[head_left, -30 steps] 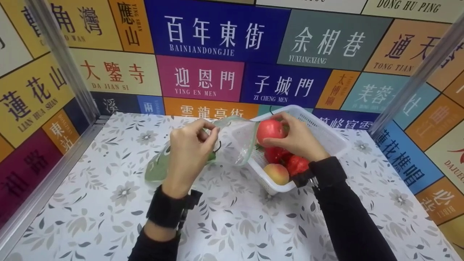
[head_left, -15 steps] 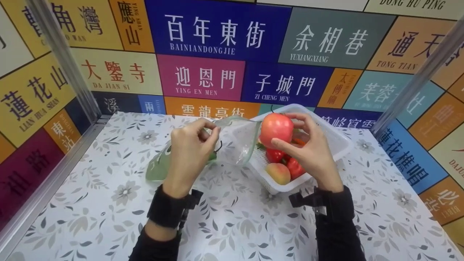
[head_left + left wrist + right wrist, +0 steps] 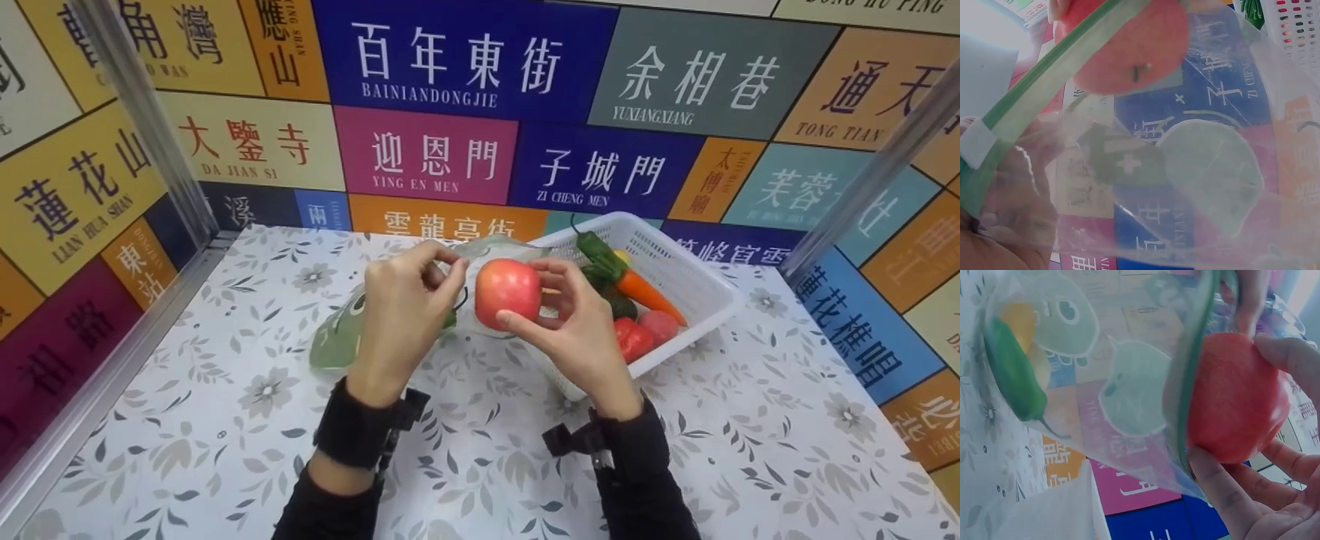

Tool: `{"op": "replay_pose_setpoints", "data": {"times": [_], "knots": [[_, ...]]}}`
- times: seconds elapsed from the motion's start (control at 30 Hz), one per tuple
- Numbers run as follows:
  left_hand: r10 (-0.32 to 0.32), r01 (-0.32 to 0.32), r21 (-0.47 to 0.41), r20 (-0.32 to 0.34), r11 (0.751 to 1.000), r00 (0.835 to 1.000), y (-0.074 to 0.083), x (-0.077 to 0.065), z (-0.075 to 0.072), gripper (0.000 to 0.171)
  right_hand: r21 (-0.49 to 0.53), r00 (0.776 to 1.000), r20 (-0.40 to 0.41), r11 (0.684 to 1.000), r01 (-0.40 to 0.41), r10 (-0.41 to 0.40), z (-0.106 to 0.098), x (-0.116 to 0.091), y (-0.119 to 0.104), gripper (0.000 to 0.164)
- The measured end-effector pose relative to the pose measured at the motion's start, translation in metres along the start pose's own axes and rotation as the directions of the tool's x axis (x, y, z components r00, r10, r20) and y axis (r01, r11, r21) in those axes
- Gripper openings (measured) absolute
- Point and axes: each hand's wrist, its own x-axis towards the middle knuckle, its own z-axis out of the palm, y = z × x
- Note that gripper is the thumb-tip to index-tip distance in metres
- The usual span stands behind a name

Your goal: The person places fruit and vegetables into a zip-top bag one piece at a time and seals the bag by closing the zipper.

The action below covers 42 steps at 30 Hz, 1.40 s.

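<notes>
With fingertips and thumb, my left hand (image 3: 409, 319) pinches the edge of a clear zip bag (image 3: 1213, 174) that has green printed shapes. Its green zip strip (image 3: 1055, 67) carries a white slider (image 3: 977, 143). A red apple (image 3: 506, 292) is held in my right hand (image 3: 585, 341) between thumb and fingers. In the right wrist view the apple is right at the bag's mouth, partly overlapped by the green strip. Low in the bag lie a green chili pepper (image 3: 1016, 374) and something yellow-orange (image 3: 1019, 323).
A white perforated basket (image 3: 682, 259) stands to the right, partly behind my right hand. It holds a carrot (image 3: 651, 294), a green pepper (image 3: 595, 246), a red pepper (image 3: 631, 339) and other produce. A sign-covered wall (image 3: 450, 45) closes off the back of the flower-patterned table (image 3: 480, 465).
My right hand has lifted the apple out from over the basket and carried it left to the bag's mouth. The left hand has stayed in place, pinching the bag.
</notes>
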Motion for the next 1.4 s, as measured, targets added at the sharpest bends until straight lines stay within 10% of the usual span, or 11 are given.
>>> {"op": "replay_pose_setpoints", "data": {"times": [0.7,0.87,1.23,1.4], "knots": [[0.044,-0.043,0.018,-0.02,0.999,0.999,-0.004,0.0,0.001,0.011,-0.204,0.997,0.059,0.977,0.055,-0.044,0.036,0.006,0.0,0.066],[0.034,-0.034,0.007,-0.037,0.999,0.999,-0.004,0.001,-0.001,0.01,-0.263,0.997,0.05,0.963,0.065,-0.053,0.024,0.0,0.0,0.035],[0.017,-0.016,0.012,-0.064,1.0,0.998,-0.005,0.003,-0.007,0.012,-0.518,0.968,0.161,0.851,-0.085,0.194,-0.001,-0.02,0.007,0.04],[0.017,-0.017,0.005,-0.076,1.0,0.997,-0.004,0.002,-0.008,0.012,-0.376,0.973,0.182,0.924,-0.067,0.144,0.003,-0.017,0.003,0.04]]}}
